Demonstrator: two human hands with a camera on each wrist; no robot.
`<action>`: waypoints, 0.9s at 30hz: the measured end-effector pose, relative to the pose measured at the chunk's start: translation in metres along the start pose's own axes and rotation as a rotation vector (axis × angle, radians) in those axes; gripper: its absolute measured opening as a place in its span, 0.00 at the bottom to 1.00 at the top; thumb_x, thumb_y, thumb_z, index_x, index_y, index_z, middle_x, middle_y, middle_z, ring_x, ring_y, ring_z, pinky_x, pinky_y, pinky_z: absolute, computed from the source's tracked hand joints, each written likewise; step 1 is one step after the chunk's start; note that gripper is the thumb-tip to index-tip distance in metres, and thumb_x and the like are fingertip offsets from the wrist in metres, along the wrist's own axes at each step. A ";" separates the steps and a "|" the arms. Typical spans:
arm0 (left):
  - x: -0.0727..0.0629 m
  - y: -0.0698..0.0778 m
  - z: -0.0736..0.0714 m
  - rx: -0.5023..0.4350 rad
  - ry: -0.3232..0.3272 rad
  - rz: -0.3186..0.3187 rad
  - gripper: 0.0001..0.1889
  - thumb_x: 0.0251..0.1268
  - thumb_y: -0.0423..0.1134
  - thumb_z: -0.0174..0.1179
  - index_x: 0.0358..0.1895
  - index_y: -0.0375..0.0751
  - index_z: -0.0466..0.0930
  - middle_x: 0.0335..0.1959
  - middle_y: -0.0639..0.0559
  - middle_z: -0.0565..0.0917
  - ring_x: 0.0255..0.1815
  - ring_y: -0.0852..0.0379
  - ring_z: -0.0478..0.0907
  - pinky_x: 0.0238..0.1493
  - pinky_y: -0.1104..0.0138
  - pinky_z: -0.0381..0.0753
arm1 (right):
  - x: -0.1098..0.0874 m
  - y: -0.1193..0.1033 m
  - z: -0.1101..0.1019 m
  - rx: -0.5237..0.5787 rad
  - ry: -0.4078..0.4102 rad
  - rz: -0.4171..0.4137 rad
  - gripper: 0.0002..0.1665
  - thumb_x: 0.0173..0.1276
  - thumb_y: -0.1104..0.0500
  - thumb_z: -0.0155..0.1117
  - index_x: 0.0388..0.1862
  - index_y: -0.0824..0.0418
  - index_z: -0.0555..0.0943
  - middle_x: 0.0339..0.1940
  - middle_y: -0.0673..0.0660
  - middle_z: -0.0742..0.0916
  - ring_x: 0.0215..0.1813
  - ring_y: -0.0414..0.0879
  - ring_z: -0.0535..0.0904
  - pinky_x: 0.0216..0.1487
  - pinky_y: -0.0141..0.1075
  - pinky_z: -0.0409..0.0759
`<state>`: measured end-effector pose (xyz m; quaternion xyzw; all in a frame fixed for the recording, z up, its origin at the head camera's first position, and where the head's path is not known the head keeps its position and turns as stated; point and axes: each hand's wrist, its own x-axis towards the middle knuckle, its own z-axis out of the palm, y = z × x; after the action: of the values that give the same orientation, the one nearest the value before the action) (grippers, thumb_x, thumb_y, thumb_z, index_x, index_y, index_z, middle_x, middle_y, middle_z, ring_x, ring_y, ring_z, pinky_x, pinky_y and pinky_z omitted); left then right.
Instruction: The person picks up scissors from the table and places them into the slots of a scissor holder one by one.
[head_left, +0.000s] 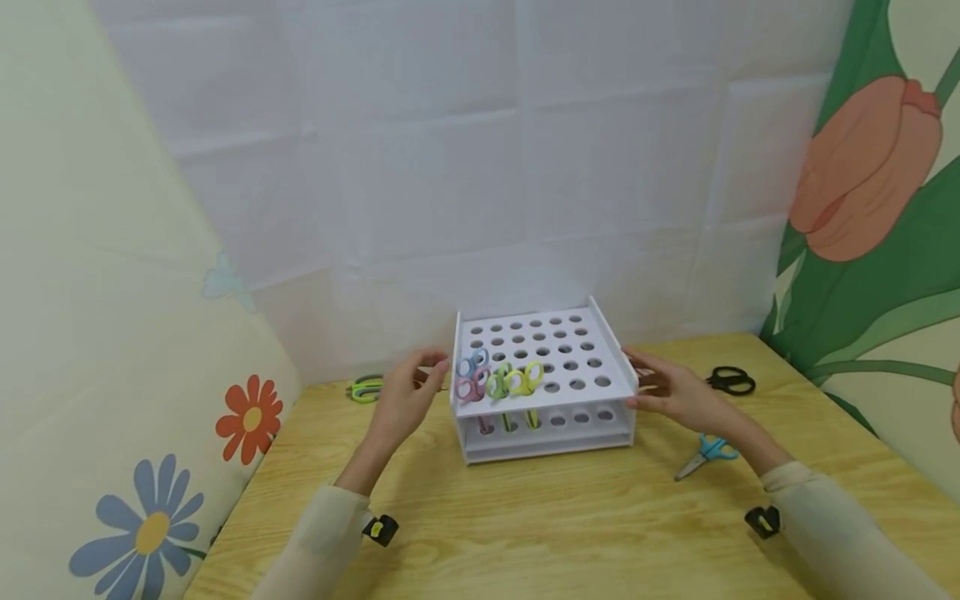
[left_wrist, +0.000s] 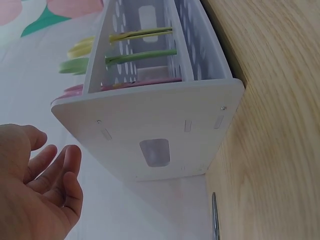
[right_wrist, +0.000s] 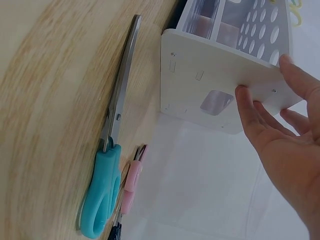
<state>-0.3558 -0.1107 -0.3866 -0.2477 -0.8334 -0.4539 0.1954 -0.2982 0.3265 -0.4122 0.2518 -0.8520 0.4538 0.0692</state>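
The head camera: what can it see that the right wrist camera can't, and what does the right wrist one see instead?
Only the head view shows the left hand, the red flower and the green scissors lying on the table.

Only the right wrist view shows the pink scissors lying on the table and the hole in the side of the white rack.

Both show the right hand touching that rack, and the blue scissors.
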 end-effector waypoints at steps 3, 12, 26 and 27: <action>-0.003 -0.003 -0.004 -0.001 0.005 -0.015 0.15 0.78 0.45 0.58 0.56 0.39 0.82 0.48 0.50 0.86 0.34 0.55 0.82 0.35 0.60 0.83 | 0.000 0.000 0.000 -0.004 0.004 -0.003 0.47 0.70 0.62 0.71 0.81 0.64 0.58 0.74 0.70 0.70 0.63 0.67 0.76 0.58 0.55 0.78; -0.008 -0.027 -0.015 0.064 -0.008 -0.064 0.15 0.79 0.46 0.56 0.58 0.42 0.81 0.51 0.49 0.85 0.35 0.55 0.82 0.33 0.62 0.83 | -0.001 -0.002 0.001 -0.012 -0.002 0.022 0.47 0.71 0.60 0.70 0.82 0.62 0.57 0.75 0.69 0.69 0.65 0.66 0.75 0.60 0.55 0.77; 0.001 -0.073 -0.028 0.096 -0.096 -0.140 0.19 0.79 0.49 0.57 0.60 0.39 0.79 0.52 0.45 0.84 0.44 0.47 0.84 0.40 0.55 0.84 | -0.001 0.000 0.001 -0.014 0.002 0.017 0.47 0.71 0.59 0.70 0.82 0.64 0.57 0.74 0.70 0.69 0.65 0.67 0.74 0.59 0.56 0.77; 0.002 -0.076 -0.029 0.105 -0.110 -0.147 0.20 0.79 0.50 0.56 0.60 0.39 0.78 0.52 0.44 0.83 0.44 0.48 0.83 0.40 0.55 0.84 | -0.001 0.001 0.001 -0.009 0.001 0.018 0.47 0.71 0.59 0.71 0.82 0.64 0.57 0.74 0.70 0.69 0.65 0.67 0.75 0.59 0.56 0.77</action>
<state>-0.3991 -0.1702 -0.4214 -0.2000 -0.8812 -0.4086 0.1283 -0.2974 0.3264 -0.4138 0.2437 -0.8563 0.4505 0.0667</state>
